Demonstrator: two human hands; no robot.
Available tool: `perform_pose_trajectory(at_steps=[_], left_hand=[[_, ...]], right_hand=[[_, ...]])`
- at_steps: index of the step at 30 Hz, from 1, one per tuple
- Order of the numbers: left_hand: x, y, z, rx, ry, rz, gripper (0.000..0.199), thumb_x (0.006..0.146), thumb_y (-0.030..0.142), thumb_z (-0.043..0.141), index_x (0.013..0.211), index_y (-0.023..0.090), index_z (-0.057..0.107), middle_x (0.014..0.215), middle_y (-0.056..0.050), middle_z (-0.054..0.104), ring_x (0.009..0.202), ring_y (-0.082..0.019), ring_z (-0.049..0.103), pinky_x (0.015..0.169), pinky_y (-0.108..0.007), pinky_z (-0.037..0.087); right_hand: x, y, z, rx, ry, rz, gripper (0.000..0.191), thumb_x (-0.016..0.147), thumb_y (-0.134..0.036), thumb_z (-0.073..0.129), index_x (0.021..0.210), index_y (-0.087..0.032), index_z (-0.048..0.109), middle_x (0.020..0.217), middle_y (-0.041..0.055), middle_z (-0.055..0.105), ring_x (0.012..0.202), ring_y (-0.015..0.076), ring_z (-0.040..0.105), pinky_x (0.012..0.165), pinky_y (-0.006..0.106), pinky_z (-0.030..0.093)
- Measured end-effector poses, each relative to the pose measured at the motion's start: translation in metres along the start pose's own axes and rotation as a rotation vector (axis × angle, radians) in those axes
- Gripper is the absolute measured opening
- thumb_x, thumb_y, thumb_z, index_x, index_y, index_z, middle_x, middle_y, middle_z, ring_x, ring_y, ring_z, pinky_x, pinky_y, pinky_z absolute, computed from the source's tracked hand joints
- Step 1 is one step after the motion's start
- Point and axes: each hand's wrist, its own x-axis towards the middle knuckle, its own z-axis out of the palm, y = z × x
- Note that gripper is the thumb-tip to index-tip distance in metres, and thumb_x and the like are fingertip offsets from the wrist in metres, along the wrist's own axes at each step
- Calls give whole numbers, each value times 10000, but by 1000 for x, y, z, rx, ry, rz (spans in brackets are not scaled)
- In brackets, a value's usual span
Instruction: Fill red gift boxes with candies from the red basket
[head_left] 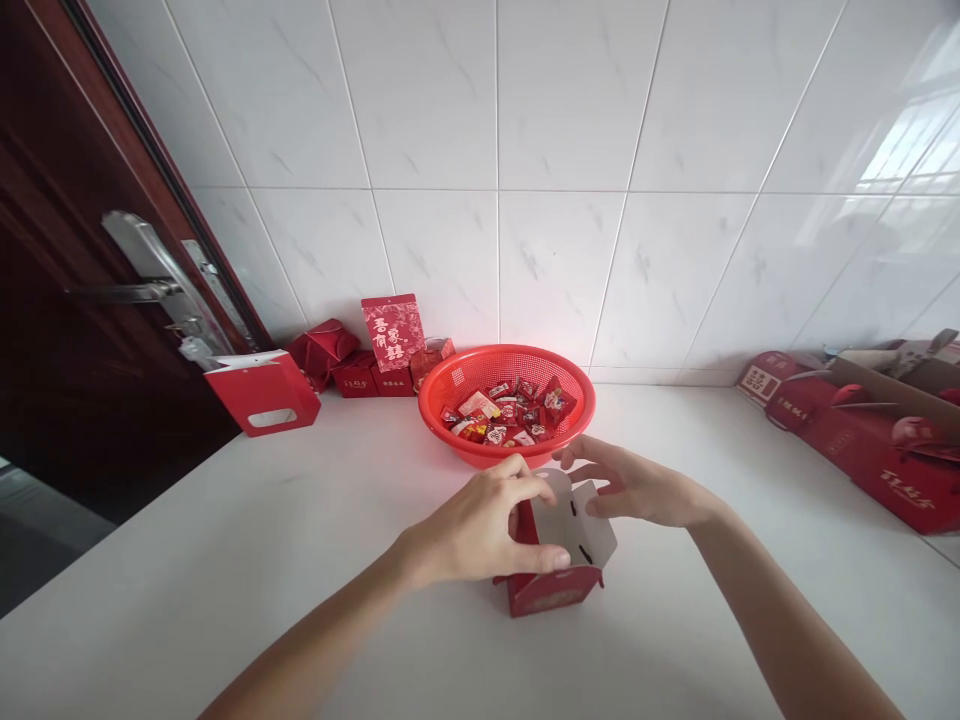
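A small red cardboard box stands on the white table with its top flaps up, showing a pale inside. Over its left side is my left hand, fingers spread, the thumb at the front flap and the fingertips near the back. My right hand is at the right rear of the box, its fingers apart and its thumb by the right flap. Just behind the box sits a red plastic basket with several wrapped sweets in it.
Several red boxes and an upright printed red card box are by the tiled wall, left of the basket. A red handled box stands farther left. More red boxes line the right side.
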Motion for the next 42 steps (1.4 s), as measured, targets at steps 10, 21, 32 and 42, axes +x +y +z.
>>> perform_pose_trajectory(at_steps=[10, 21, 32, 42], left_hand=[[-34, 13, -34, 236, -197, -183, 654, 732, 301, 652, 1382, 299, 589, 1086, -39, 640, 1032, -261, 642, 761, -289, 514], [-43, 25, -28, 252, -336, -372, 771, 857, 416, 582, 1577, 265, 351, 1583, -92, 429, 1411, -349, 451, 1021, -395, 484], [-42, 29, -16, 218, -344, -427, 1214, 613, 697, 767, 1618, 283, 226, 1521, -132, 430, 1283, -399, 534, 861, -383, 536], [-23, 26, -13, 361, -249, -429, 877, 675, 515, 833, 1424, 170, 532, 1540, -170, 373, 1167, -386, 614, 961, -433, 513]], right_hand=[[-10, 2, 8, -337, -139, 91, 481, 740, -205, 682, 1199, -342, 724, 1235, 19, 726, 1103, 288, 667, 818, 351, 546], [-11, -8, 17, -466, -249, 284, 655, 800, -302, 666, 1416, -314, 442, 1441, 83, 548, 1275, 298, 549, 984, 416, 485], [2, 12, 11, -383, -279, 300, 1010, 721, -426, 797, 1586, -320, 287, 1398, 135, 580, 1220, 317, 586, 977, 419, 492], [11, 26, 8, -360, -160, 135, 806, 870, -386, 643, 1590, -337, 286, 1302, 104, 645, 1128, 263, 629, 933, 404, 523]])
